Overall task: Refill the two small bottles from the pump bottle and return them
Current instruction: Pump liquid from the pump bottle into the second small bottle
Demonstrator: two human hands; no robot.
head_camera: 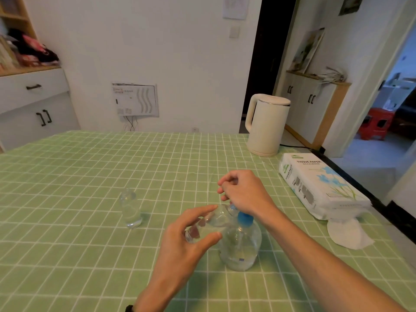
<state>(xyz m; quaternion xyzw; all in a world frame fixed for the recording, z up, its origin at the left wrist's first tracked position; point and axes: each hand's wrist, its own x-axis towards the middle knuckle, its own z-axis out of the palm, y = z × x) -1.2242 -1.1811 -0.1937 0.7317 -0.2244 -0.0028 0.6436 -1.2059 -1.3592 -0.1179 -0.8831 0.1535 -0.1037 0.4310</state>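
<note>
On the green-checked table (90, 176) in a white-walled room, your right hand (245, 192) covers the pump bottle (240, 246) head, fingers curled, grip unclear, your left hand (182, 248) pinches a tilted small bottle (209, 224) at its nozzle, and the second small bottle (131, 210) stands upright well left.

Looked like a home dining area. Spotted checked green cloth on the table (90, 176), with electric kettle (266, 124) and tissue pack (319, 183) at table's far-right corner. Noted white cupboards (33, 104) left of table, sideboard (315, 104) with leaning picture (307, 50) to its right, and red plastic stool (376, 124) through doorway beyond.
</note>
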